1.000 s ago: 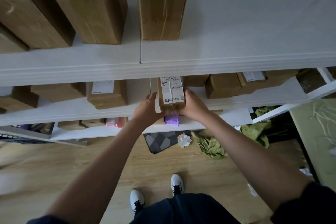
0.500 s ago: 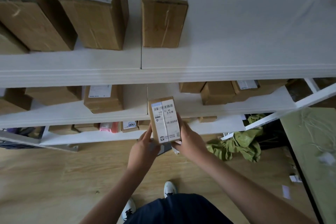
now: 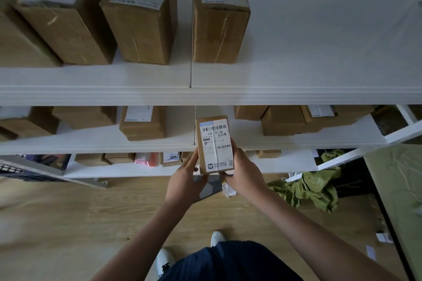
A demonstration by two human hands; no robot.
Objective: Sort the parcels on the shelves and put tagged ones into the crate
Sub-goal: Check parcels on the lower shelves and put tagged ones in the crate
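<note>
I note both hands, left point(image 3: 186, 178) and right point(image 3: 243, 172), still pinching the small brown labelled cardboard parcel point(image 3: 215, 145), now withdrawn from the white shelf point(image 3: 296, 139).

Small brown cardboard parcel w/ white barcode label point(image 3: 215, 145), centre of frame, upright, label facing camera, in front of middle shelf.

White tiered shelving point(image 3: 205, 96) running full width, light wood-look flooring point(image 3: 68, 223) showing below. Green-topped table point(image 3: 397, 178) sitting at right edge, crumpled olive cloth point(image 3: 308, 191) lying beside it. Possibly a dark mat point(image 3: 209, 189) lying under the bottom shelf. Dim, flat lighting.
</note>
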